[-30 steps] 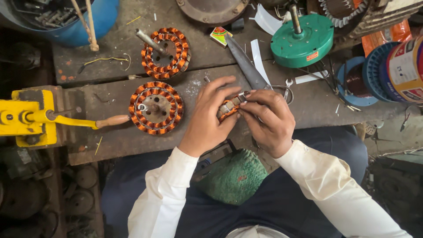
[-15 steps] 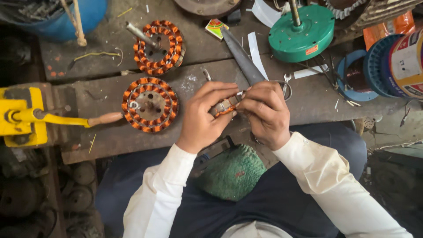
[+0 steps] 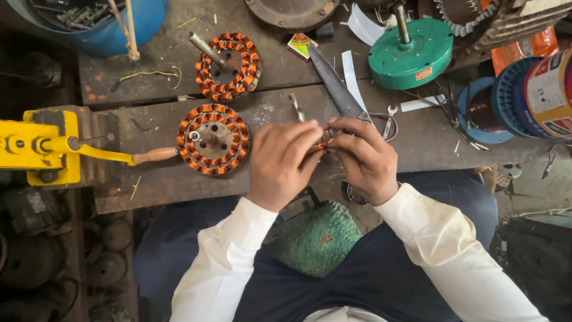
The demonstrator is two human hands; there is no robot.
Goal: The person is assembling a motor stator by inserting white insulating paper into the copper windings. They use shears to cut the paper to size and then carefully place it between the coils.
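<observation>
At frame centre, the left hand [image 3: 281,162] and right hand [image 3: 366,158] pinched a small copper-orange wire coil [image 3: 317,147] between closed fingertips; it looked light, pliable, easily deformed, best gripped at its ends.

- Table [image 3: 286,113]: rough, worn wood, stained and dusty.
- Two stators [image 3: 213,139], [image 3: 229,65]: dull grey metal cores ringed with glossy copper wire.
- Motor cover [image 3: 411,53]: smooth green painted metal, slight sheen.
- Winder [image 3: 42,146]: yellow painted metal with a smooth wooden handle.
- Scissors [image 3: 336,89]: dark matt metal.
- Sleeves [image 3: 226,262]: white woven cloth.
- Cushion [image 3: 319,238]: green coarse knitted cloth.
- Bucket [image 3: 113,30]: glossy blue plastic.
</observation>
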